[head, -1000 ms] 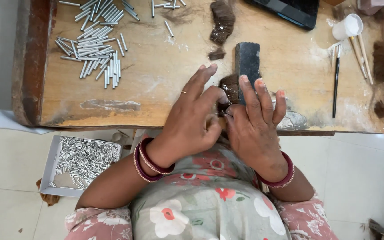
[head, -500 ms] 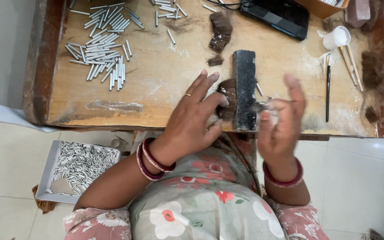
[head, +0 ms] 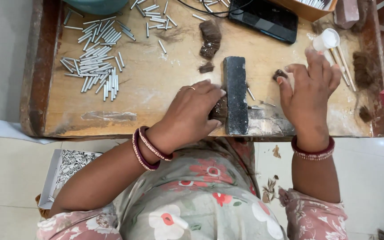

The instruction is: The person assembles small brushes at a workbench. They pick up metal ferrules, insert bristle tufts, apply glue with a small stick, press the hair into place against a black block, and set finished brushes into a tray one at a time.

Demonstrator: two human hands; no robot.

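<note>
A dark stone block (head: 235,95) is laid upright on the wooden table (head: 156,89), near its front edge. A tuft of brown hair (head: 219,110) is pressed against the block's left side by the left hand (head: 191,113); its fingers are curled closed around the tuft, with only the tuft's end left showing. The right hand (head: 306,95) is held above the table to the right of the block, well apart from it. Its fingers are spread open, and a small brown tuft (head: 279,74) is seen at the fingertip of the forefinger; whether it is pinched or merely touched cannot be told.

Loose metal tubes (head: 94,66) are scattered over the table's left part, and a few stray ones (head: 263,104) lie just beside the block. More hair (head: 210,39) lies behind the block, a dark phone (head: 263,18) beyond it, and a small white cup (head: 327,40) near the right hand.

Some risks are judged likely. The held tuft could be fanned out and its strands lost if the grip is loosened against the block. The stray tubes could be knocked off the table by the right hand. The small tuft could be dropped and mixed with the debris on the table.
</note>
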